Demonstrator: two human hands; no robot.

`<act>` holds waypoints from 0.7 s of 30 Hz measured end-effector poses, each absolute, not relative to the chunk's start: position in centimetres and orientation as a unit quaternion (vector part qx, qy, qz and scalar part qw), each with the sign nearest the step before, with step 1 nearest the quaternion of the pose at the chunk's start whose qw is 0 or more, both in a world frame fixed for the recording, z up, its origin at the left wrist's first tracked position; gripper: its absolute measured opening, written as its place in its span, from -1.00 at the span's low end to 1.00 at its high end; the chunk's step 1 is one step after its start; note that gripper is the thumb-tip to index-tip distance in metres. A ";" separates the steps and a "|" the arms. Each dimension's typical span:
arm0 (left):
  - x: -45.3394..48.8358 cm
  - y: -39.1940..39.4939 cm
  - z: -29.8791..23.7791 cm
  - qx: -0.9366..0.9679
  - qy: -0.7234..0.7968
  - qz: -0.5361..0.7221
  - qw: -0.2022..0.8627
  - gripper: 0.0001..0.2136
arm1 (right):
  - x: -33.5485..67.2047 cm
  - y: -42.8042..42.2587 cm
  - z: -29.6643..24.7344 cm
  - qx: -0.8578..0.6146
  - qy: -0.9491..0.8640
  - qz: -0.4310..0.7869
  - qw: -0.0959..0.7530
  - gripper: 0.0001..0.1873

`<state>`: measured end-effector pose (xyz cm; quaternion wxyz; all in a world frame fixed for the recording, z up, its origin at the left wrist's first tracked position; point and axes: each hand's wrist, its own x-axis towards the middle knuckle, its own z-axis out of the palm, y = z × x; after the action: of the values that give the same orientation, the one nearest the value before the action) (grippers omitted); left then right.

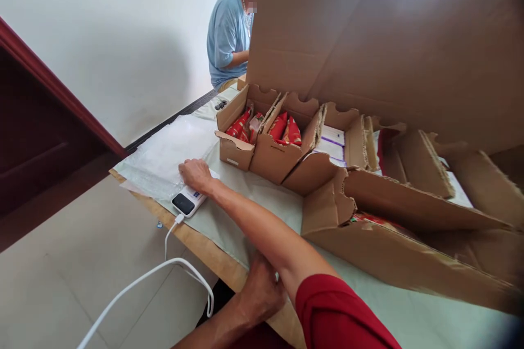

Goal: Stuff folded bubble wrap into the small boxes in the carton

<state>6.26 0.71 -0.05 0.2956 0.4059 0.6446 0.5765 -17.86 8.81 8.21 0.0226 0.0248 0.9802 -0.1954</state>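
My right hand (197, 174) reaches across to the left, red sleeve at the shoulder, and lies knuckles-up on the far end of a white power bank (187, 202) with a dark screen. Its fingers are curled over the device. A white cable (143, 278) runs from the power bank off the table edge toward me. My left hand (262, 290) sits under my right forearm, clasping the wooden table edge (204, 248); its fingertips are hidden.
Open cardboard boxes (270, 155) with red packets (285, 130) and white cartons (332, 142) stand in a row; a large flap (388, 49) rises behind. Clear plastic sheets (172, 147) lie at left. A person in a blue shirt (227, 38) sits at the far end.
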 end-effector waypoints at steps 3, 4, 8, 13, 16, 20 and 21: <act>6.1 0.8 0.5 0.417 0.625 0.584 0.307 -0.60 | -18.3 9.7 8.0 0.042 0.977 -0.209 0.031 -0.72; 6.0 0.9 0.6 0.418 0.619 0.587 0.311 -0.62 | -18.4 9.9 8.1 0.049 0.975 -0.215 0.030 -0.73; 6.0 0.8 0.9 0.392 0.616 0.605 0.317 -0.64 | -18.2 10.2 9.3 0.085 0.967 -0.241 -0.018 -0.67; 5.7 0.4 0.7 0.327 0.638 0.627 0.304 -0.64 | -14.2 9.5 11.4 0.105 0.911 -0.337 -0.212 -0.69; 4.6 0.5 1.2 0.233 0.576 0.708 0.335 -0.57 | -7.9 9.7 12.2 0.072 0.840 -0.426 -0.329 -0.77; 2.6 0.1 2.6 0.040 0.380 0.831 0.405 -0.55 | 4.5 11.1 12.1 0.039 0.828 -0.457 -0.322 -0.77; 2.2 -0.3 2.8 0.018 0.351 0.842 0.410 -0.53 | 7.9 11.6 12.0 0.042 0.834 -0.460 -0.303 -0.76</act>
<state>2.18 -0.27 2.84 0.4097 0.0182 0.3509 0.8418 7.92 11.56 12.04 -0.3029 0.0415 0.8338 -0.4597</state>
